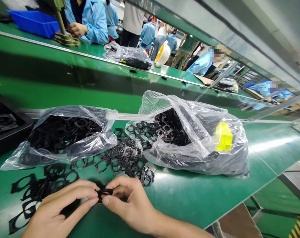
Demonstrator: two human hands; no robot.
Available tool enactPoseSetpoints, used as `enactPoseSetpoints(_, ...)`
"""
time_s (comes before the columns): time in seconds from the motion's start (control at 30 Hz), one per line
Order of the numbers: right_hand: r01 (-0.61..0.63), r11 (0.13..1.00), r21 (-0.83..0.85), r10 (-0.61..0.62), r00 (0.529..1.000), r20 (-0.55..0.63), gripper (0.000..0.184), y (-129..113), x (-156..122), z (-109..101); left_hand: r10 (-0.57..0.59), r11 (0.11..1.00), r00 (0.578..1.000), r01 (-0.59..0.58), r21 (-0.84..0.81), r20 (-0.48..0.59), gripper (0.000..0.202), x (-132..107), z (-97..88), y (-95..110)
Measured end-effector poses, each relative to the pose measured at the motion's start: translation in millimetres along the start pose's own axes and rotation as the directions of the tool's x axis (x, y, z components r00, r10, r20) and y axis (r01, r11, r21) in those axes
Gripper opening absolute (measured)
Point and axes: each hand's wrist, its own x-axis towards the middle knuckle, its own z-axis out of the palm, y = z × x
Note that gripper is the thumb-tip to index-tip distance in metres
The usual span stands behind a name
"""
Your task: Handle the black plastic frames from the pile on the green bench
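Low over the green table, my left hand (63, 208) and my right hand (131, 205) meet fingertip to fingertip. Both pinch a small black plastic frame part (105, 192), seen nearly edge-on and partly covered by the fingers. Flat black frames with round openings (24, 183) lie loose at the left, some beneath my left hand. Beyond my fingers spreads a heap of similar black frames (125, 153). One shinier frame (148, 175) rests at the heap's near right end, close to my right hand.
An open clear bag of black frames (65, 132) lies at the left, and a larger bag (202, 158) with a yellow label (224, 136) at the right. A black bin (11, 138) stands far left. Across a divider, a co-worker (90, 23) sits near a blue tray (33, 22).
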Motion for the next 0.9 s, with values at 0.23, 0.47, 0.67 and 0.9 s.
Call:
enactPoseSetpoints(0.23,-0.019,1.000,0.005,0.019,1.000,-0.008,0.043,-0.1,2.0,-0.6,0.130,0.990,0.991,-0.130,0.052,-0.007,0.012,5.5,-3.3,6.3)
enactPoseSetpoints(0.47,0.135,0.976,-0.169,-0.140,0.990,-0.023,0.028,-2.5,-2.9,-1.4,0.086,0.995,0.996,-0.084,0.057,-0.024,0.012,7.5,-4.1,12.6)
enactPoseSetpoints(0.67,0.406,0.787,-0.465,-0.435,0.899,0.049,0.007,-1.2,-4.2,-3.3,0.009,1.000,1.000,-0.010,0.027,0.005,0.015,11.1,-5.0,17.2)
enactPoseSetpoints(0.9,0.428,0.760,-0.489,-0.447,0.890,0.085,0.005,-2.2,-1.4,-4.4,0.058,0.998,0.998,-0.058,0.018,-0.009,0.010,16.6,-6.3,23.8)
